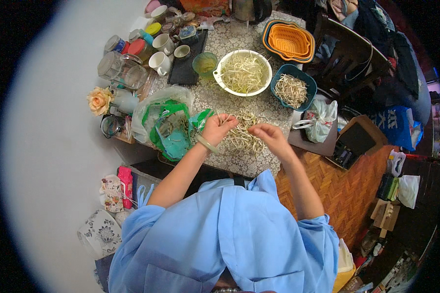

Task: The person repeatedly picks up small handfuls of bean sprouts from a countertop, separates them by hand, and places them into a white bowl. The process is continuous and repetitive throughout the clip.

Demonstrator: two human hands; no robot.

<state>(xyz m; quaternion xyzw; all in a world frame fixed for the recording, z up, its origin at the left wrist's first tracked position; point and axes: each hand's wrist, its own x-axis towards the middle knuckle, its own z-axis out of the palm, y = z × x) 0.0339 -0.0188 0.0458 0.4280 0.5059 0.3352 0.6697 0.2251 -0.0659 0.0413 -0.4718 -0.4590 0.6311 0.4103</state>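
Observation:
My left hand (220,128), with a pale bangle at the wrist, has its fingers closed on a bean sprout over the table. To its right my right hand (266,133) has thumb and forefinger close together; whether anything is between them is hard to tell. A loose pile of bean sprouts (251,143) lies between and below both hands. Beyond the hands, a white colander (217,77) holds many sprouts, and a dark blue basket (313,88) beside it holds a heap of short pale pieces. An opened green plastic bag (156,137) stands left of my left hand.
A green cup (205,63) touches the area left of the colander, near a black tray (183,73). Nested orange baskets (291,40) sit at the back right. Mugs, jars and a glass pitcher (123,69) crowd the left side. A tied plastic bag (321,121) lies beyond the table's right edge.

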